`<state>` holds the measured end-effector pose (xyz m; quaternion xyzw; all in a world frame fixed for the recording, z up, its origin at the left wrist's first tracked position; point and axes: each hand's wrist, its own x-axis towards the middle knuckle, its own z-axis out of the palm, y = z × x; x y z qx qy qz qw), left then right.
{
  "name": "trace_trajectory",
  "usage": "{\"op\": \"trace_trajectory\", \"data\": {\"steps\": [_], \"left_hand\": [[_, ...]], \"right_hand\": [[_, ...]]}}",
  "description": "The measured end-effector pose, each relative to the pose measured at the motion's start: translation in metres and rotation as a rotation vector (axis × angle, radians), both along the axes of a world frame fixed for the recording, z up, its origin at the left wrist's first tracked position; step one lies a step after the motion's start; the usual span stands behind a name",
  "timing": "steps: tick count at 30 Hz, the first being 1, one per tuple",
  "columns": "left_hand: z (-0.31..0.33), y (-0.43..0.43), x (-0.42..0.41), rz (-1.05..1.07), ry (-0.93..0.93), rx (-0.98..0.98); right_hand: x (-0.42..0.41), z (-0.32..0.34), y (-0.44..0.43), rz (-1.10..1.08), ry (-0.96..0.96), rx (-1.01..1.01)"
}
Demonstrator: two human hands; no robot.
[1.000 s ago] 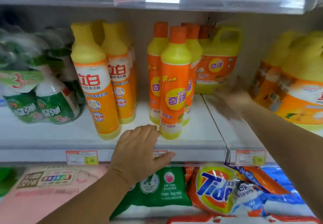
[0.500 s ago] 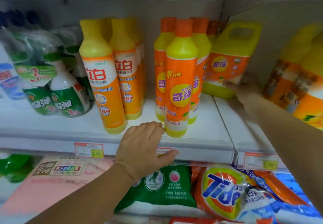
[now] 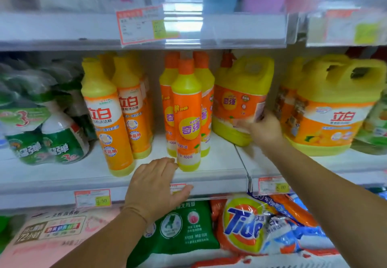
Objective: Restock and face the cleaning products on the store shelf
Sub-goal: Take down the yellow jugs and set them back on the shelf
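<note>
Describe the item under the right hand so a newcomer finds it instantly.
On the middle shelf, right of the slim orange-capped bottles, is a yellow handled jug, gripped by the right hand. Unlike the jugs to its right, its label shows a yellow circle, not red characters on white.

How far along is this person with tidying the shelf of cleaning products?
Looks done: the slim orange bottles and the yellow-capped bottles stand upright, labels forward, near the shelf edge. In hand: the right hand grips the yellow jug, which sits further back; the left hand rests on the shelf edge. Probably left: bringing that jug forward and straightening the leaning green packs.
</note>
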<state>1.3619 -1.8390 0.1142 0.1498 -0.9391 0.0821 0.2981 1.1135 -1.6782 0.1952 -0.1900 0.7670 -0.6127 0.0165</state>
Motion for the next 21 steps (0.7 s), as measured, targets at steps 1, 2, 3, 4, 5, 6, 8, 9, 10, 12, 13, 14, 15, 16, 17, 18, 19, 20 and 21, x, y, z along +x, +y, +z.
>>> {"op": "trace_trajectory", "data": {"steps": [1, 2, 3, 4, 5, 6, 8, 9, 10, 12, 13, 14, 15, 16, 17, 18, 19, 20, 21], "left_hand": [[0.001, 0.000, 0.001, -0.006, -0.002, 0.019], [0.003, 0.000, 0.002, -0.011, -0.006, 0.040], [0.006, 0.000, 0.003, -0.014, -0.027, 0.074], [0.007, -0.001, 0.004, -0.019, -0.057, 0.107], [0.010, 0.000, 0.006, -0.029, -0.094, 0.138], [0.012, 0.001, 0.010, -0.054, -0.118, 0.172], [0.019, 0.010, 0.026, -0.116, -0.068, 0.273], [0.025, 0.018, 0.036, -0.138, -0.044, 0.335], [0.033, 0.030, 0.050, -0.160, -0.040, 0.390], [0.038, 0.056, 0.070, -0.197, -0.089, 0.569], [0.044, 0.070, 0.078, -0.237, -0.139, 0.751], [0.050, 0.084, 0.086, -0.308, -0.162, 1.004], [0.056, 0.095, 0.094, -0.371, -0.159, 1.290], [0.062, 0.105, 0.103, -0.401, -0.169, 1.544], [0.069, 0.113, 0.115, -0.429, -0.206, 1.751], [0.076, 0.121, 0.130, -0.459, -0.249, 1.908], [0.081, 0.127, 0.144, -0.469, -0.249, 2.001], [0.085, 0.132, 0.158, -0.468, -0.216, 2.045], [0.085, 0.135, 0.170, -0.467, -0.158, 2.061]], "right_hand": [[0.009, 0.002, 0.010, 0.020, -0.031, -0.035], [0.022, 0.006, 0.021, 0.036, -0.052, -0.067], [0.033, 0.010, 0.031, 0.050, -0.070, -0.084], [0.046, 0.015, 0.041, 0.062, -0.092, -0.098], [0.057, 0.019, 0.051, 0.074, -0.109, -0.099], [0.069, 0.025, 0.060, 0.087, -0.123, -0.089], [0.094, 0.031, 0.078, 0.109, -0.141, -0.073], [0.108, 0.033, 0.088, 0.118, -0.159, -0.076], [0.123, 0.033, 0.099, 0.129, -0.180, -0.079], [0.159, 0.031, 0.119, 0.161, -0.223, -0.079], [0.177, 0.030, 0.129, 0.177, -0.253, -0.069], [0.196, 0.029, 0.138, 0.186, -0.275, -0.046], [0.214, 0.027, 0.147, 0.204, -0.289, -0.018], [0.232, 0.028, 0.155, 0.235, -0.305, 0.000], [0.248, 0.028, 0.162, 0.278, -0.317, 0.007], [0.266, 0.031, 0.168, 0.323, -0.330, 0.019], [0.280, 0.034, 0.172, 0.373, -0.329, 0.036], [0.295, 0.040, 0.174, 0.413, -0.323, 0.046], [0.305, 0.046, 0.176, 0.441, -0.300, 0.047]]}}
